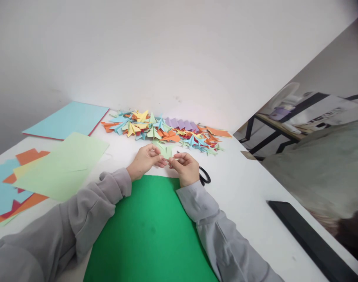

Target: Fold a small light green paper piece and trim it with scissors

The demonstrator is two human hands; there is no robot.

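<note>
Between my two hands, just above the far edge of a green sheet (149, 227), is a small piece of folded light green paper (164, 150). My left hand (146, 159) pinches its left side between thumb and fingers. On the opposite side, the thumb and fingers of my right hand (186, 166) close on the lower right edge. Part of the paper is covered by my fingertips. Black scissor handles (205, 175) stick out beside my right wrist, the rest of that tool being hidden behind the hand.
Many folded paper pieces (142, 116) in several colours lie along the wall, with a purple pleated strip (181, 124) among them. Light green sheets (64, 164) and coloured scraps (5, 176) spread at left, behind them a blue sheet (69, 117). A black bar (308, 239) lies at right.
</note>
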